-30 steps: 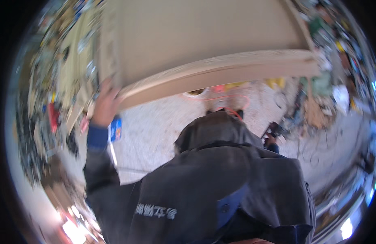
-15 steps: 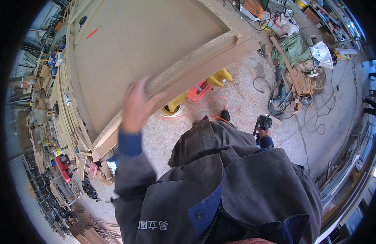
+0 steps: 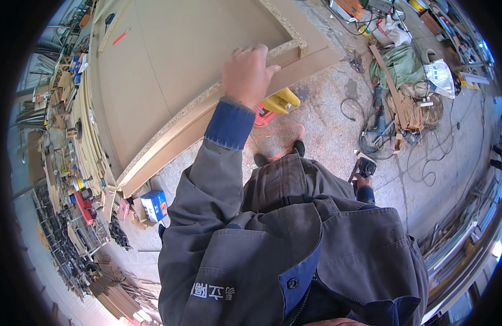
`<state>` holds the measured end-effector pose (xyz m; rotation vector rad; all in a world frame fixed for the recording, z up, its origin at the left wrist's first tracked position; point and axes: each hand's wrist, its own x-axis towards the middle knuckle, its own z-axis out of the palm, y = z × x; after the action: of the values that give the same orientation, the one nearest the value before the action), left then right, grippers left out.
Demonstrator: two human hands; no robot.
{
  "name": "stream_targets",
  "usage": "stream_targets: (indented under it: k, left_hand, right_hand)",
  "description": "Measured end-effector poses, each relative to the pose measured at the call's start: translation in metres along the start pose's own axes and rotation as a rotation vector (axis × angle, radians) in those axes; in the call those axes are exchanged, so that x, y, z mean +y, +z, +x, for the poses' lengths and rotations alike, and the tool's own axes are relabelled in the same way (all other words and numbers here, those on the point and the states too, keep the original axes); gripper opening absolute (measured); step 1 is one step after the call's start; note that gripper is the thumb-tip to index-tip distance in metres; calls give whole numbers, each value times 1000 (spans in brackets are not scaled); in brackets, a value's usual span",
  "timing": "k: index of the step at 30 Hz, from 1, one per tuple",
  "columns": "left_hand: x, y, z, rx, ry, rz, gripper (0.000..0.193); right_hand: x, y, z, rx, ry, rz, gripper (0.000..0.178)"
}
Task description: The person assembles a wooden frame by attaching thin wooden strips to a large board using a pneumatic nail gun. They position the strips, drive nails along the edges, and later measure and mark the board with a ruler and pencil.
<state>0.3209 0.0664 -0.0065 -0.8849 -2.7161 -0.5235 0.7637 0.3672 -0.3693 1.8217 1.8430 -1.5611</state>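
My left hand [image 3: 246,75] rests on the near rail of a large brown board frame [image 3: 175,120], its fingers curled over the chipboard edge and the thumb out along the strip to the right. Down at my right side, my right hand [image 3: 363,181] is closed around a black hand-held tool [image 3: 366,166] with a rounded head; its exact kind is hard to make out. Inside the frame, on the flat panel [image 3: 191,49], lie a red pencil-like stick [image 3: 121,36] and a thin wooden strip [image 3: 114,25].
Yellow bags [image 3: 282,101] and an orange hose [image 3: 294,126] are below the frame, by my feet. To the right, cables, a power tool [image 3: 379,111] and a green cloth [image 3: 394,65] cover the floor. Stacked boards [image 3: 83,119] and a blue box [image 3: 154,205] stand left.
My left hand has moved right and away from me along the near rail, from a blurred sweep to resting on it. My right hand still holds the black tool.
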Motion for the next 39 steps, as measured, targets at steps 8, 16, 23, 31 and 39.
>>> stream_targets:
  k: [8, 16, 23, 31, 39]
  left_hand:
    - [17, 2, 2, -18, 18, 4, 37]
    - [17, 4, 3, -4, 43, -25, 37]
    - [10, -6, -5, -25, -3, 18, 36]
    - [16, 3, -2, 8, 48, -25, 34]
    - [15, 6, -1, 11, 56, -24, 33]
  right_hand:
    - [-20, -16, 0, 10, 2, -25, 24]
    - [-35, -5, 15, -40, -38, -73, 24]
    - [-35, 18, 38, -130, -90, -102, 27]
    - [-35, 15, 32, -117, -87, -36, 27]
    - [-65, 25, 13, -51, -134, -174, 30]
